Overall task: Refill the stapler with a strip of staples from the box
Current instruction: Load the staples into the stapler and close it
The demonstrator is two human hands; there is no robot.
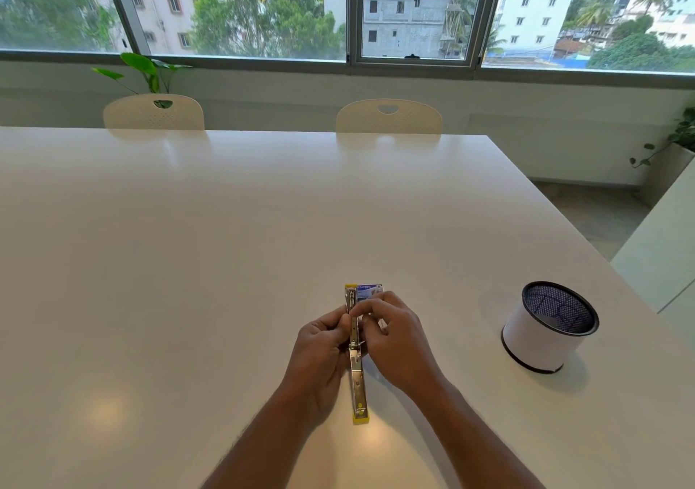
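A yellow stapler (358, 379) lies swung fully open on the white table (188, 262), its metal channel facing up and running away from me. My left hand (319, 353) grips its middle from the left. My right hand (395, 332) pinches thumb and forefinger right over the channel near the hinge; whether a staple strip sits between those fingertips is too small to tell. A small blue-and-white staple box (370, 290) lies just beyond my right hand, touching the stapler's far end.
A round mesh pen holder (549, 328) with a white wrap stands to the right. The table's right edge runs diagonally past it. Two cream chairs (389, 118) sit at the far side under the window, with potted plants (148, 70) behind.
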